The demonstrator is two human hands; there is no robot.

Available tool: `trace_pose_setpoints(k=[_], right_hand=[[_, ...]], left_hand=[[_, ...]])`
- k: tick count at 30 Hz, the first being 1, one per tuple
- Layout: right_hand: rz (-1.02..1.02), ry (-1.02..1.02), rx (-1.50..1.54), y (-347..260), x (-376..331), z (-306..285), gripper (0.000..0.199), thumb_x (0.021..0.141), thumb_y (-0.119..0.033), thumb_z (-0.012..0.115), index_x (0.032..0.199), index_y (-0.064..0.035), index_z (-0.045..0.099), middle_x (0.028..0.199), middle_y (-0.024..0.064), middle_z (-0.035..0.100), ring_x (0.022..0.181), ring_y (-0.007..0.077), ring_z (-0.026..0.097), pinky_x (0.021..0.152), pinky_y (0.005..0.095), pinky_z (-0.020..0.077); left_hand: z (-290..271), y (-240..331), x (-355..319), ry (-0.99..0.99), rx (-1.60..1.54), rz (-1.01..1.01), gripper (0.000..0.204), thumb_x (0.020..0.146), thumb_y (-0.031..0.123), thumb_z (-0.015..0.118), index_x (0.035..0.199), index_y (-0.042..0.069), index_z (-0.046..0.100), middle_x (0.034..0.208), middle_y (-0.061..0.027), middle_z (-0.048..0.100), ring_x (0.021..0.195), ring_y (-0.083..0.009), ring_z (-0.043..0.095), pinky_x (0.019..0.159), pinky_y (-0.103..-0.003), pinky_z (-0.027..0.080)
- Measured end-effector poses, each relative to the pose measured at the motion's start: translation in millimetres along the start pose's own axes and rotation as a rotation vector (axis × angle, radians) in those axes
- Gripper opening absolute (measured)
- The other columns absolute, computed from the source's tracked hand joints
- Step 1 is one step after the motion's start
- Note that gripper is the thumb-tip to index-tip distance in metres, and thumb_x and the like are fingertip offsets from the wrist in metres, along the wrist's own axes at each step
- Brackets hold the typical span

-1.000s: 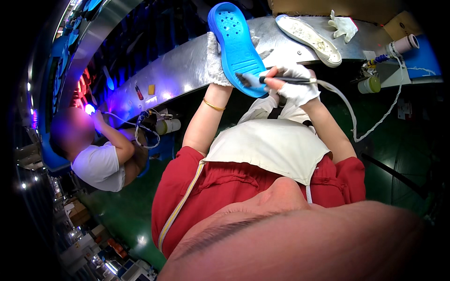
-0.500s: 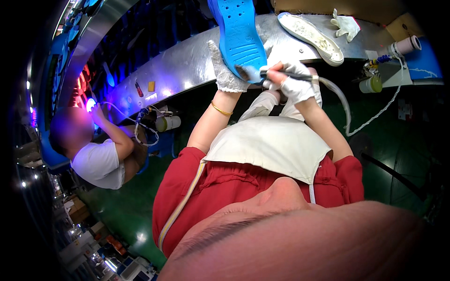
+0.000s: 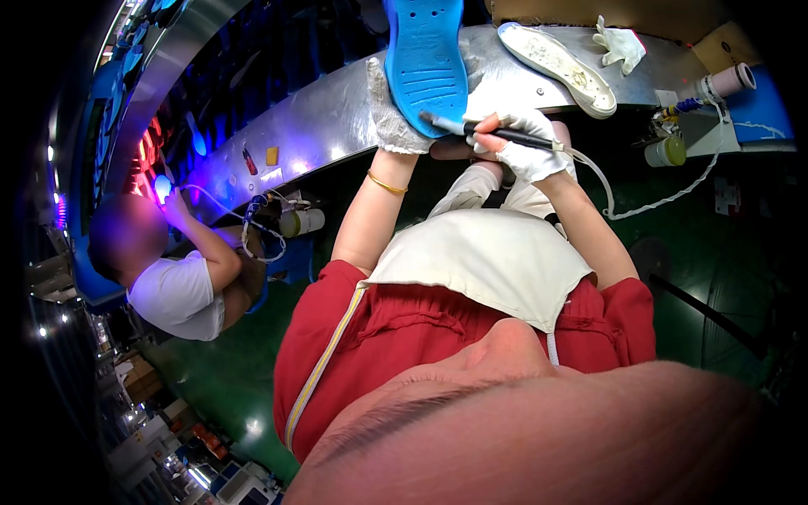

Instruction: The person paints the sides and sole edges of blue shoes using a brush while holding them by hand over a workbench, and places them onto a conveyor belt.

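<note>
My left hand, in a whitish knit glove, grips the heel end of a blue shoe sole from its left side and below. Small holes and raised ridges mark the face turned up at me, and the toe end runs out of view at the top. In my gloved right hand, with bare fingertips showing, is a brush with a black handle. Its pale, dark-tipped bristles touch the heel surface near its lower edge. A clear tube runs off the handle's back end.
A curved metal bench spans the far side. On it lie a white shoe sole and an empty white glove. At the right hangs a jar near a pale cylinder. Another person works at the left under coloured light.
The blue sole has shifted slightly left and up, together with my left hand. The brush tip has moved slightly left and up across the heel, and the tube has swung left.
</note>
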State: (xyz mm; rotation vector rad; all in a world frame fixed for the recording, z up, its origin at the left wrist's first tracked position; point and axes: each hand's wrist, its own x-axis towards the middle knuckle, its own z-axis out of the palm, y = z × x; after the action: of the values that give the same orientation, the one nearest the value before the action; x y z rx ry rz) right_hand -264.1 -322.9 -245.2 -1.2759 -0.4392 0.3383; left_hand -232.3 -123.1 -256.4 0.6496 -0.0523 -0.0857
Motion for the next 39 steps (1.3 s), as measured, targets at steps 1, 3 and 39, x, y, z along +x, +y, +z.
trace_pose_setpoints(k=[1, 3, 39], right_hand=[[-0.009, -0.044, -0.044, -2.0, 1.4, -1.2, 0.012, 0.080, -0.003, 0.071, 0.091, -0.0034, 0.066, 0.089, 0.0063, 0.067, 0.080, 0.0136, 0.064, 0.075, 0.0262, 0.0534], [0.094, 0.005, 0.087, -4.5, 2.9, -1.9, 0.012, 0.080, -0.003, 0.071, 0.090, -0.0032, 0.066, 0.088, 0.0063, 0.067, 0.080, 0.0140, 0.065, 0.076, 0.0266, 0.0533], [0.033, -0.299, -0.693, -46.3, 53.1, -38.8, 0.014, 0.069, 0.005, 0.068, 0.079, -0.0040, 0.064, 0.088, 0.0054, 0.067, 0.083, 0.0147, 0.062, 0.080, 0.0279, 0.0507]], left_hand=[[-1.3, 1.4, 2.4, 0.037, 0.052, -0.009, 0.077, 0.087, 0.069, 0.042, 0.138, 0.011, 0.044, 0.132, -0.0150, 0.053, 0.114, -0.0338, 0.055, 0.098, -0.048, 0.046], [-3.9, 4.7, 7.5, -0.035, -0.088, -0.077, 0.076, 0.087, 0.067, 0.043, 0.137, 0.010, 0.045, 0.131, -0.0155, 0.054, 0.113, -0.0336, 0.057, 0.096, -0.047, 0.048], [32.1, 28.8, 44.7, 0.008, 0.662, -0.615, 0.053, 0.088, 0.051, 0.059, 0.118, 0.007, 0.061, 0.103, -0.0136, 0.067, 0.086, -0.0225, 0.066, 0.071, -0.033, 0.057]])
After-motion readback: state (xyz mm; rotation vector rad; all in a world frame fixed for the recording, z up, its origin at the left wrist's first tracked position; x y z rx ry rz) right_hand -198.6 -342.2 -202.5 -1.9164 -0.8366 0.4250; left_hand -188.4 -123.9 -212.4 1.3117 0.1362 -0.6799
